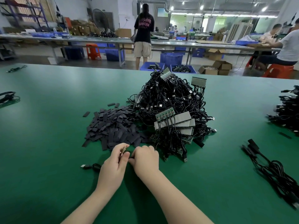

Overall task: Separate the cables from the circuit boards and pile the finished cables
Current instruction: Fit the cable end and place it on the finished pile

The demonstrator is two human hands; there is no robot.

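A tall heap of black USB cables point(171, 101) still joined to green circuit boards point(165, 115) rises in the middle of the green table point(48, 126). Just in front of it, my left hand point(114, 162) pinches a small board piece between thumb and fingers. My right hand point(145, 159) is curled beside it, fingertips meeting the left hand; what it grips is hidden. A black cable with a USB plug point(85, 166) trails out to the left of my left hand. Separated cables point(271, 168) lie in a loose bundle at the right.
A pile of flat black sleeve pieces point(113, 126) spreads left of the heap. More black cables point(289, 110) are stacked at the far right edge, and a few point(8, 96) lie at the far left. People, blue crates and workbenches are beyond the table.
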